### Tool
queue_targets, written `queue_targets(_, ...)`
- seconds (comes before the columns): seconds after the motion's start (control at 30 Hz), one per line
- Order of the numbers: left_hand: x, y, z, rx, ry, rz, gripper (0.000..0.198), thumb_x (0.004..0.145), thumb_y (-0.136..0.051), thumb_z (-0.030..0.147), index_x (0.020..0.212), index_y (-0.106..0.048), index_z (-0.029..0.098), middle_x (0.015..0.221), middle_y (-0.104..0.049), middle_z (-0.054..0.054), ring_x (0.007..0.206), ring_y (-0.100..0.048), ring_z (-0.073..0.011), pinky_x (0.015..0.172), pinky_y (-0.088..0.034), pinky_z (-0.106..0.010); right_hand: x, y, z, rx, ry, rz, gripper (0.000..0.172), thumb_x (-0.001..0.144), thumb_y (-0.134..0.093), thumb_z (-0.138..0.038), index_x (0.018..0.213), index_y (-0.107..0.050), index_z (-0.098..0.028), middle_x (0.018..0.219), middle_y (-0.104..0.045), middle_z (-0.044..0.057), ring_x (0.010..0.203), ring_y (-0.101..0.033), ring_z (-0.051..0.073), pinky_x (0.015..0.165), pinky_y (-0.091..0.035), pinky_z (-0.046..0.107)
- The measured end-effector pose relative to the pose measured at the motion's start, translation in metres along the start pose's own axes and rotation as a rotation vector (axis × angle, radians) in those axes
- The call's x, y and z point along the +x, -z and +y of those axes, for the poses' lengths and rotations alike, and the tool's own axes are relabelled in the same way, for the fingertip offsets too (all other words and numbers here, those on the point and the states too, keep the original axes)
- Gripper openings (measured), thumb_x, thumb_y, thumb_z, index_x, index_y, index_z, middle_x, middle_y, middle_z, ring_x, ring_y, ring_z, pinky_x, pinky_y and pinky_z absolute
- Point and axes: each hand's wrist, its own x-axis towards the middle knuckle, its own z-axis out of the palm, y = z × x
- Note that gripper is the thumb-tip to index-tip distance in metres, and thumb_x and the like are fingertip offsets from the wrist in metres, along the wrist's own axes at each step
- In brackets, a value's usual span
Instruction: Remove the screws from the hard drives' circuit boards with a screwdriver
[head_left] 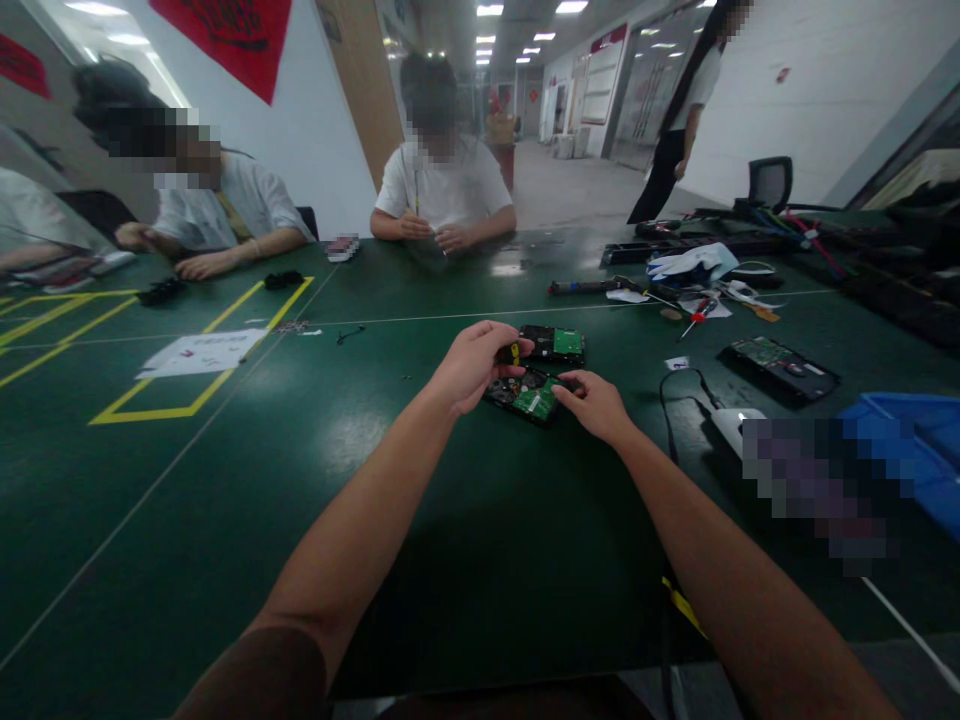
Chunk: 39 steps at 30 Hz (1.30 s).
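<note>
Clock on the worked drive, 12 straight away from the wearer. At 6 o'clock, a deep run of green bench [517, 560] reaches from the drive to the near edge, flanked by both forearms. The drive [534, 402] lies board up, angled, well in from that edge. The left hand [478, 366] comes over its 10 o'clock side, grip closed round a black-and-yellow tool [513, 354]. The right hand [598, 404] touches the 3 o'clock end with thumb and fingers; whether its grip pinches, I cannot tell.

Past the right wrist, toward 3 o'clock, a cable [665, 405] and a white device [733, 428] narrow the room, with a blue bin [911, 410] beyond. A second drive [568, 344] sits just beyond at 1; a third [780, 368] is well apart near 3. Leftward, more green surface runs to a paper sheet [199, 353] at 9, crossing a yellow tape frame [142, 415]. Farther, a red screwdriver [698, 318] and cloth [694, 262] lie around 2. Two people sit at the far edge, at 10 and 11.
</note>
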Motion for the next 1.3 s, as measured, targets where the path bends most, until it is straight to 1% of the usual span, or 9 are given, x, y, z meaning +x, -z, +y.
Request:
queue_targets(0.2,0.0012,0.0015,-0.002,0.161,-0.072,-0.005,0.016,0.083,-0.063,0.029,0.085,-0.07,0.014,0.099,-0.068,-0.012,0.093,-0.061,-0.021,0.061,-0.051,-0.026,0.0,-0.0003,-0.0005,0.003,0.008,0.004,0.038,0.091,-0.065,-0.047,0.117,-0.071,-0.02,0.112,-0.072,0.009,0.08,-0.064,0.019,0.074,-0.05,0.034)
queue_targets(0.33,0.001,0.002,-0.0013,0.246,-0.1,-0.029,0.019,0.084,-0.061,0.031,0.085,-0.074,0.017,0.106,-0.068,-0.011,0.098,-0.059,-0.0216,0.06,-0.049,-0.024,0.0004,-0.0007,-0.0001,0.011,-0.006,0.003,0.037,0.09,-0.066,-0.047,0.117,-0.071,-0.022,0.113,-0.072,0.008,0.081,-0.065,0.019,0.073,-0.051,0.034)
queue_targets(0.43,-0.0004,0.0006,0.0007,0.244,-0.083,-0.04,0.018,0.084,-0.061,0.029,0.086,-0.074,0.017,0.106,-0.068,-0.011,0.097,-0.059,-0.0213,0.061,-0.049,-0.025,0.0005,0.0001,-0.001,0.011,-0.01,-0.003,0.038,0.09,-0.065,-0.048,0.117,-0.071,-0.022,0.113,-0.072,0.008,0.081,-0.065,0.019,0.073,-0.051,0.035)
queue_targets(0.63,-0.0004,-0.0002,0.0019,0.137,-0.051,-0.027,0.013,0.083,-0.061,0.024,0.087,-0.07,0.016,0.091,-0.067,-0.01,0.089,-0.062,-0.0208,0.063,-0.051,-0.028,-0.0007,0.0017,-0.0043,0.002,-0.015,0.001,0.036,0.091,-0.066,-0.046,0.116,-0.071,-0.022,0.112,-0.073,0.009,0.08,-0.065,0.019,0.074,-0.051,0.036)
queue_targets(0.87,0.0007,-0.001,-0.0012,0.047,-0.018,-0.049,0.011,0.084,-0.062,0.025,0.089,-0.065,0.015,0.093,-0.07,-0.014,0.092,-0.067,-0.0234,0.064,-0.053,-0.03,-0.0007,0.0021,-0.004,-0.011,-0.004,-0.002,0.037,0.091,-0.065,-0.047,0.116,-0.071,-0.021,0.112,-0.073,0.008,0.08,-0.065,0.019,0.074,-0.051,0.035)
queue_targets(0.97,0.0008,-0.0011,-0.0013,0.08,-0.042,-0.057,0.012,0.085,-0.061,0.025,0.085,-0.067,0.015,0.097,-0.069,-0.014,0.097,-0.065,-0.0238,0.064,-0.052,-0.029,-0.0006,0.0018,-0.0034,-0.004,-0.006,0.007,0.036,0.091,-0.065,-0.047,0.115,-0.072,-0.022,0.111,-0.072,0.008,0.08,-0.065,0.019,0.074,-0.051,0.035)
queue_targets(1.07,0.0008,-0.0001,-0.0011,0.156,-0.061,-0.049,0.015,0.084,-0.06,0.027,0.081,-0.07,0.016,0.099,-0.068,-0.013,0.095,-0.061,-0.0221,0.064,-0.051,-0.027,-0.0008,0.0011,-0.0034,0.003,-0.001,0.02,0.035,0.09,-0.065,-0.046,0.115,-0.072,-0.021,0.109,-0.073,0.008,0.08,-0.064,0.019,0.073,-0.051,0.034)
queue_targets(1.2,0.0015,0.002,-0.0014,0.236,-0.085,-0.022,0.019,0.083,-0.06,0.029,0.083,-0.074,0.016,0.108,-0.068,-0.012,0.099,-0.059,-0.0224,0.062,-0.049,-0.025,-0.0005,0.0006,-0.0035,0.0,0.006,0.017,0.035,0.09,-0.065,-0.045,0.115,-0.072,-0.021,0.11,-0.073,0.008,0.079,-0.064,0.019,0.074,-0.051,0.035)
queue_targets(1.3,0.0018,0.0022,-0.0013,0.231,-0.08,-0.042,0.019,0.083,-0.06,0.028,0.086,-0.074,0.016,0.104,-0.068,-0.012,0.097,-0.06,-0.0222,0.061,-0.049,-0.025,-0.0003,0.0008,-0.0032,-0.005,0.0,0.013,0.036,0.091,-0.065,-0.046,0.116,-0.072,-0.022,0.111,-0.073,0.008,0.079,-0.065,0.019,0.073,-0.051,0.035)
